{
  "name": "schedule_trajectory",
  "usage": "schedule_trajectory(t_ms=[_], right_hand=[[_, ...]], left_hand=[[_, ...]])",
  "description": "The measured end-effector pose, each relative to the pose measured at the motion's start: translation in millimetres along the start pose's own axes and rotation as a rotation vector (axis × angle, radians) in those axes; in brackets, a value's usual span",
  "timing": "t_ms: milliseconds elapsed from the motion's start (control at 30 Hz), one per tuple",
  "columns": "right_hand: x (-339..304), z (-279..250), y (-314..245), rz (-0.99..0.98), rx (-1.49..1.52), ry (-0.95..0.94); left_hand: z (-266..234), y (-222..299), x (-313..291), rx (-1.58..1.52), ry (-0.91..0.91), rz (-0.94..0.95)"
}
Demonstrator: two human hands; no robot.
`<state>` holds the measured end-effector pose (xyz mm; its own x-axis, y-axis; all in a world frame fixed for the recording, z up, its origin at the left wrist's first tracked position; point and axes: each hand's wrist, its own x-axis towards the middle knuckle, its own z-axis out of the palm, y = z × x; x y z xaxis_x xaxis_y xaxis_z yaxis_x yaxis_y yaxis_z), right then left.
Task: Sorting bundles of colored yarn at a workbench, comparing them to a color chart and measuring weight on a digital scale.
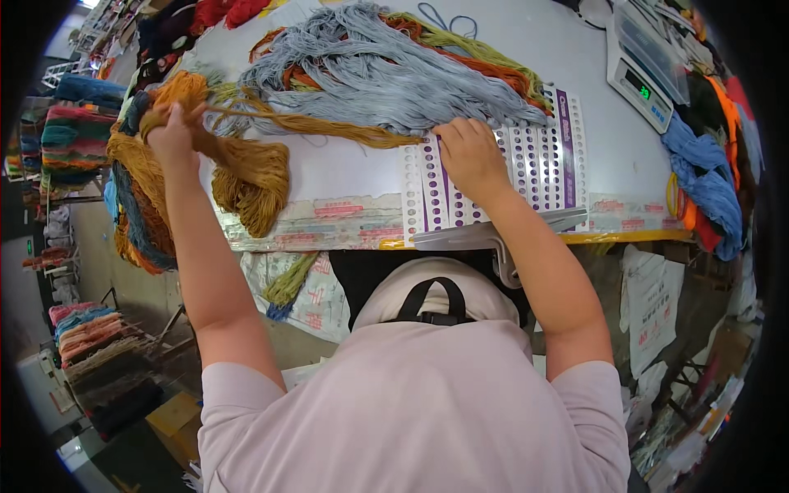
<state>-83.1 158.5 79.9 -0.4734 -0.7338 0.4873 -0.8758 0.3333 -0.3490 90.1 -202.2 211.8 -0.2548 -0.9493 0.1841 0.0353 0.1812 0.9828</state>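
My left hand (173, 141) is closed round a bundle of golden-brown yarn (255, 168) at the left of the table. From it a stretched brown strand (337, 127) runs right, ending close to the fingertips of my right hand (474, 160). That hand is curled, fingers down, over the top of white cards with rows of punched holes and purple stripes (538, 164). What its fingers pinch is hidden. A large spread of grey-blue yarn (362, 78) lies just beyond, its near ends reaching the cards. Orange and olive yarn (505, 70) shows along its far edge.
A digital scale (639, 82) stands at the back right, beside a heap of blue yarn (703, 185). Brown and dark skeins (140, 193) hang over the left edge. A grey metal bracket (497, 234) sits at the near edge. Racks of coloured yarn (78, 135) stand farther left.
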Motion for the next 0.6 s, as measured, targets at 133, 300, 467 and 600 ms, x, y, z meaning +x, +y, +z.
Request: schedule_trajectory(t_ms=[133, 300, 467, 600], right_hand=[[-1, -14, -11, 0.099, 0.160, 0.077], [22, -52, -90, 0.219, 0.989, 0.107], [11, -72, -93, 0.588, 1.276, -0.120], [10, -78, -99, 0.558, 1.339, -0.111]], left_hand=[[54, 25, -76, 0.015, -0.468, -0.166], [78, 34, -184, -0.491, -1.120, -0.704], [76, 32, -193, -0.655, -1.151, -0.823], [69, 26, -185, -0.704, -1.162, -0.912]])
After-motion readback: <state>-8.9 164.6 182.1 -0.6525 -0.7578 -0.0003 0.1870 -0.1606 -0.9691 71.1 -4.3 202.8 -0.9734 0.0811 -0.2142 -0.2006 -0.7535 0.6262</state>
